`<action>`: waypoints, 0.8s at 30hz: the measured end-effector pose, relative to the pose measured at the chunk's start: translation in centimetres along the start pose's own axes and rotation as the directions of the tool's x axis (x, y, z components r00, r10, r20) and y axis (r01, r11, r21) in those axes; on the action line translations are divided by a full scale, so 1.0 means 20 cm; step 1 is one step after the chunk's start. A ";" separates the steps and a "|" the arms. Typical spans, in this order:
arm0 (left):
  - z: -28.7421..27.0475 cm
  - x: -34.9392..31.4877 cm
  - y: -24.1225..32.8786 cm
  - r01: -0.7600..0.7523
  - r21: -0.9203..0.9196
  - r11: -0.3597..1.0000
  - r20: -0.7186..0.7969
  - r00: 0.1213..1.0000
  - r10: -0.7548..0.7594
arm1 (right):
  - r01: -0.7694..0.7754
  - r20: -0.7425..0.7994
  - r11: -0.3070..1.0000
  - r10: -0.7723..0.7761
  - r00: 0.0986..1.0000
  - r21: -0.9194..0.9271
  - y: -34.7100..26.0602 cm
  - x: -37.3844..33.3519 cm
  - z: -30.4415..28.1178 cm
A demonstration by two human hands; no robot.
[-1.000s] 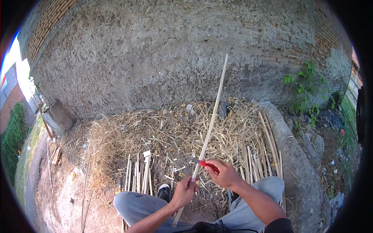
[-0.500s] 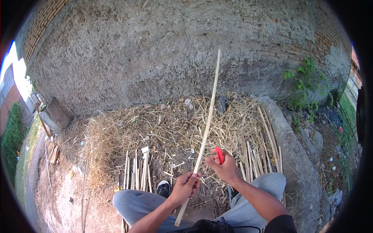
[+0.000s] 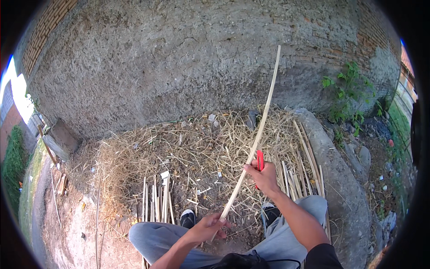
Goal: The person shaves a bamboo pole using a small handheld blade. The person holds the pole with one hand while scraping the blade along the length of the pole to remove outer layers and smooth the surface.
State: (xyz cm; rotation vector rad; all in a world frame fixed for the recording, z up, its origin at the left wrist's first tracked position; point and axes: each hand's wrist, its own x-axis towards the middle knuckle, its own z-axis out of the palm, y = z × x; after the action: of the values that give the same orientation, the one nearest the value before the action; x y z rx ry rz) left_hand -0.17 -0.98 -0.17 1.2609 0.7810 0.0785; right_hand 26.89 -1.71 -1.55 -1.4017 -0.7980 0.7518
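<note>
A long, pale bamboo strip slants up and away from my lap, its far end in front of the wall. My left hand pinches it near the lower end, between thumb and fingers. Further up, my right hand is closed around a red utility knife, its thumb against the strip. The knife lies right beside the strip. Its blade cannot be made out.
Bundles of cut strips lie on the ground at left and right of my legs. Dry shavings spread up to the rough wall. A stone curb runs along the right, with a green plant beyond.
My right hand has moved up against the strip, bringing the red knife beside it. My left hand has shifted slightly down, and the strip's far end has swung right.
</note>
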 end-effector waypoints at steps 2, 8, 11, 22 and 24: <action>0.00 0.00 -0.04 0.041 0.003 0.999 -0.029 0.999 -0.041 | 0.116 -0.038 0.991 -0.118 0.992 -0.060 -0.02 0.02 0.01; 0.05 0.00 -0.02 -0.054 -0.233 0.971 -0.065 0.997 0.040 | 0.329 -0.017 0.766 -0.405 0.914 -0.552 -0.04 -0.04 0.01; 0.05 0.00 -0.02 -0.061 -0.265 0.962 -0.097 0.995 0.036 | 0.526 0.143 0.597 -0.569 0.810 -0.606 -0.02 -0.17 0.04; 0.09 0.05 -0.05 -0.132 -0.186 0.974 -0.215 0.972 0.091 | 0.660 0.392 0.501 -0.541 0.744 -0.560 -0.03 -0.35 0.07; 0.11 0.05 -0.06 -0.182 -0.114 0.977 -0.255 0.955 0.149 | 0.665 0.391 0.499 -0.550 0.738 -0.556 -0.04 -0.35 0.07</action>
State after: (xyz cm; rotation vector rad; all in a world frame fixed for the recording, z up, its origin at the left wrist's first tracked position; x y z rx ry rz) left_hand 1.32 -2.81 -1.53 1.1975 0.8649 0.4252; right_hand 21.99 -6.86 -1.01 -1.5139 -1.7198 -0.0336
